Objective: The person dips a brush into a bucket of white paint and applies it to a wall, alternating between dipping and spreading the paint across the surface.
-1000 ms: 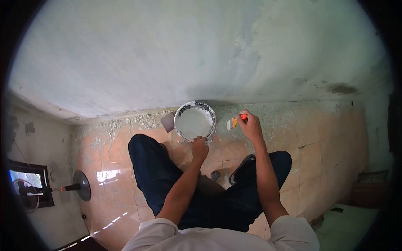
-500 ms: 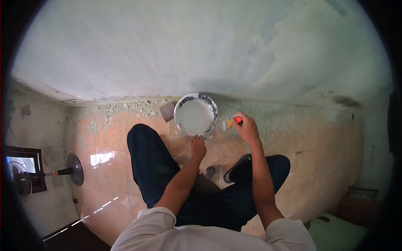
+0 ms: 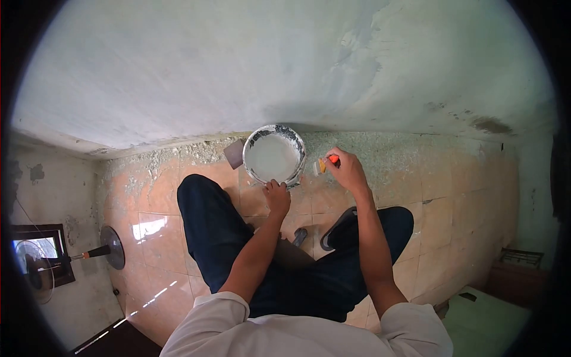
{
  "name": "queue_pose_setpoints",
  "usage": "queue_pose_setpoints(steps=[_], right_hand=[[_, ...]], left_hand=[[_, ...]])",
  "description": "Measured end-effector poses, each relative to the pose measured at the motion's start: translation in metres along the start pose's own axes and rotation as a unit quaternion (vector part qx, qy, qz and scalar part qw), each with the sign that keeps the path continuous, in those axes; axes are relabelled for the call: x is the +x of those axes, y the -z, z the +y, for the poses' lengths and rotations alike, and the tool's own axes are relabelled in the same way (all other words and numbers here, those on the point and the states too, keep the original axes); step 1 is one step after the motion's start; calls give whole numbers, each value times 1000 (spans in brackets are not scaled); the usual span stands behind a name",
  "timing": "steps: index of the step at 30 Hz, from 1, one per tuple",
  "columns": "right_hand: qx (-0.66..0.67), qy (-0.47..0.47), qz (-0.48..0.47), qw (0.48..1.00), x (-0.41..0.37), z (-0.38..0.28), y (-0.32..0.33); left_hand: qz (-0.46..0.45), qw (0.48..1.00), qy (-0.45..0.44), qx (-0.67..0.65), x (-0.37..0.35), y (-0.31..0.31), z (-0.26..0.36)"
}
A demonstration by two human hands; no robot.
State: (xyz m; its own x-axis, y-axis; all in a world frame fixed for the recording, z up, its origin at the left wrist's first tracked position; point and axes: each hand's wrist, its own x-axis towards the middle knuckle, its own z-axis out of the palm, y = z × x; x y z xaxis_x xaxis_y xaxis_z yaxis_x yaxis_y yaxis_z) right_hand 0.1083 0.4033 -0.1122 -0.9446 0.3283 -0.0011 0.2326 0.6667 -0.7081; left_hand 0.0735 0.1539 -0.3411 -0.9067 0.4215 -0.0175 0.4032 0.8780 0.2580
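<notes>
A paint bucket [image 3: 294, 138] full of white paint stands on the tiled floor against the wall. My left hand [image 3: 277, 197] grips its near rim. My right hand [image 3: 346, 169] is closed on a small paintbrush [image 3: 324, 163] with an orange handle, held just right of the bucket with the bristles pointing toward it. I am crouching; my dark trousers and a sandal [image 3: 336, 228] show below my arms.
A pale green, patchy wall [image 3: 267, 65] fills the top. A dark flat piece [image 3: 234, 154] lies left of the bucket. A standing fan base [image 3: 113, 247] and a lit screen [image 3: 35, 247] are at the left. Orange floor tiles [image 3: 452, 196] extend to the right.
The view shifted slightly. My right hand brought the brush a little closer to the bucket's right rim. My left hand stays on the bucket's near rim.
</notes>
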Motion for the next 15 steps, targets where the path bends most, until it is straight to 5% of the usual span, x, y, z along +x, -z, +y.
queue_pose_setpoints(steps=[10,15], right_hand=[[10,-16,-1,1000,-1,-8,6],[2,-33,77,997,2,9,31]], left_hand=[[37,998,-39,-35,20,36,8],[-48,992,-24,-116,62,73,-9]])
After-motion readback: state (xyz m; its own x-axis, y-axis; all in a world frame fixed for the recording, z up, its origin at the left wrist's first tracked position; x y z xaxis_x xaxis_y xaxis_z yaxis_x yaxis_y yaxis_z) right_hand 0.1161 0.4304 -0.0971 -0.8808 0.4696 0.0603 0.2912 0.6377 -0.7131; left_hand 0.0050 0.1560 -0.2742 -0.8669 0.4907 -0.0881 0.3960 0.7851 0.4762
